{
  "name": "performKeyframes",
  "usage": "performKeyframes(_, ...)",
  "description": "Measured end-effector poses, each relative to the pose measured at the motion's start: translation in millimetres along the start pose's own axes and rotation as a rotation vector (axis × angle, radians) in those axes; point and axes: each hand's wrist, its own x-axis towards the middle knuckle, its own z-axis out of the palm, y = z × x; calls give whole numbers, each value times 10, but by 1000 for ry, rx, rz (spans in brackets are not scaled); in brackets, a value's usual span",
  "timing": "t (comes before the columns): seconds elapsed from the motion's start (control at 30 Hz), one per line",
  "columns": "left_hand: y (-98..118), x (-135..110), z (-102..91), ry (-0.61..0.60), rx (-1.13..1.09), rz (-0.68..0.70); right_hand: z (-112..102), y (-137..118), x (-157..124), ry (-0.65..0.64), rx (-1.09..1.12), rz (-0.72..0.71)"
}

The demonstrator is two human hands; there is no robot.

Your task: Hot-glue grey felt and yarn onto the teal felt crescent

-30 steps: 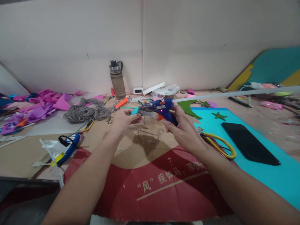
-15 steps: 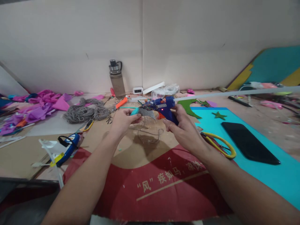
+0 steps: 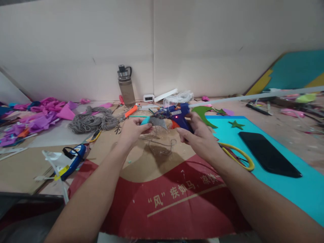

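The left hand pinches a small turquoise-and-grey flat piece; at the piece's three o'clock, the right hand grips a blue plastic glue gun pointing toward nine.

Glue gun across gap between hands

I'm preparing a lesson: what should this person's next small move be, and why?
Probably a gentle squeeze of the glue gun over the teal-and-grey piece: the right hand grips the gun, its red light glows, a white stick sticks out behind, and the nozzle looks close to the piece the left hand pinches. Contact is unclear.
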Motion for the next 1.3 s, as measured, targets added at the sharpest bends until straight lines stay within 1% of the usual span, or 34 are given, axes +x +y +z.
performKeyframes(0.1,-7,13,-11,-11,-49,-24,3,-22,24,-4,196,172)
performKeyframes(0.27,30,-2,-2,-51,-127,-57,-14,-18,78,-26,503,352)
performKeyframes(0.37,41,-11,14,-56,-139,-75,-51,-7,103,-30,626,414)
performKeyframes(0.47,27,-6,19,-47,-151,-84,-90,16,123,-83,711,472)
performKeyframes(0.57,11,2,12,-47,-144,-77,-111,38,141,-125,750,522)
performKeyframes(0.67,19,4,-5,-41,-112,-71,-121,66,167,-115,748,523)
performKeyframes(0.73,32,5,-23,-19,-52,-73,-132,111,200,-79,724,495)
performKeyframes(0.8,44,9,-44,5,10,-80,-149,187,249,-17,671,473)
performKeyframes(0.87,50,16,-63,14,46,-92,-164,286,307,56,542,476)
performKeyframes(0.93,51,29,-82,19,53,-103,-163,388,366,101,380,510)
performKeyframes(1.03,44,62,-118,36,19,-100,-118,527,443,97,216,561)
performKeyframes(1.13,38,103,-168,60,-13,-90,-55,657,509,65,74,570)
performKeyframes(1.23,52,125,-212,91,-25,-68,-38,757,559,54,-127,533)
performKeyframes(1.3,72,123,-229,105,-31,-38,-54,767,563,87,-260,478)
